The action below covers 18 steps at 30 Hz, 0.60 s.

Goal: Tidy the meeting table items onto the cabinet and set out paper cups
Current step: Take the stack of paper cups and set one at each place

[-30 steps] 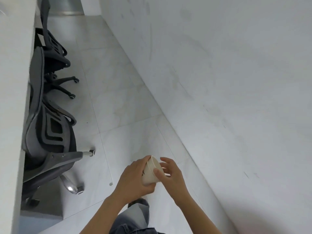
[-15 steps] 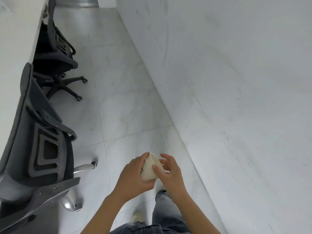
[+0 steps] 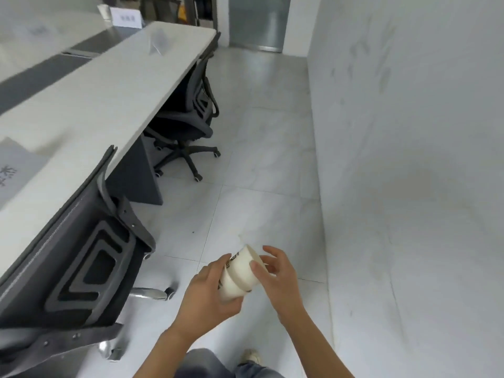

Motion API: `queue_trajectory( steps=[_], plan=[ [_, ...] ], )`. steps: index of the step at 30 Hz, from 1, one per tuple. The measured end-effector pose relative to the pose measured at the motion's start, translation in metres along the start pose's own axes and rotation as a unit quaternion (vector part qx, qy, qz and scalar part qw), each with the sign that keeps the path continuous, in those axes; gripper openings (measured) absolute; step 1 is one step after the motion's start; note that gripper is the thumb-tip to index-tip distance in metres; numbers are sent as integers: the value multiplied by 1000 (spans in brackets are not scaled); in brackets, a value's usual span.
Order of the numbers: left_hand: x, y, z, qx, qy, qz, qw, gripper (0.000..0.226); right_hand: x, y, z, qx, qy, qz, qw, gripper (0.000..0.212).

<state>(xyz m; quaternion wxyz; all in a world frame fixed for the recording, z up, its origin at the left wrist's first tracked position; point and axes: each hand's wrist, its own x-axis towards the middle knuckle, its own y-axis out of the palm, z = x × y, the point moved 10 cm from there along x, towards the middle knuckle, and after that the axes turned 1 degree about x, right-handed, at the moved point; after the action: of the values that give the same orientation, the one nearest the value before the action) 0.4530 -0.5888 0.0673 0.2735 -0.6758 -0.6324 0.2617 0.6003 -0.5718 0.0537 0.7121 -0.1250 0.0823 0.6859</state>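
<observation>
A short stack of nested white paper cups (image 3: 239, 274) lies tilted between my hands, low in the middle of the view, rims pointing up and right. My left hand (image 3: 208, 294) grips the base of the stack. My right hand (image 3: 275, 271) pinches the rim of the top cup with thumb and fingers, and that cup stands slightly out of the stack. The long white meeting table (image 3: 103, 85) stretches away on my left, with a paper cup (image 3: 105, 11) and a white name card (image 3: 126, 17) at its far end.
Two black mesh office chairs (image 3: 90, 266) (image 3: 191, 115) are tucked against the table on my left. A grey sheet (image 3: 16, 167) lies on the table near me. A white wall (image 3: 409, 132) runs along the right, leaving a tiled aisle (image 3: 261, 165) toward a glass door (image 3: 256, 20).
The view has swung left and up, bringing the tabletop and the far door into sight. Both hands still hold the cups, and the top cup now stands further out of the stack.
</observation>
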Motion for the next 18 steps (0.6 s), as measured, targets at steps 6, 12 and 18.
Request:
queue_trajectory(
  steps=[6, 12, 18],
  plan=[
    [10, -33, 50, 3, -117, -91, 989, 77, 50, 66, 1, -12, 26, 137, 990, 41],
    [66, -83, 69, -33, -118, -157, 980, 80, 113, 121, 55, -18, -29, 199, 979, 35],
    [157, -164, 71, -44, -53, -221, 973, 81, 192, 159, 143, 15, -115, 172, 978, 35]
  ],
)
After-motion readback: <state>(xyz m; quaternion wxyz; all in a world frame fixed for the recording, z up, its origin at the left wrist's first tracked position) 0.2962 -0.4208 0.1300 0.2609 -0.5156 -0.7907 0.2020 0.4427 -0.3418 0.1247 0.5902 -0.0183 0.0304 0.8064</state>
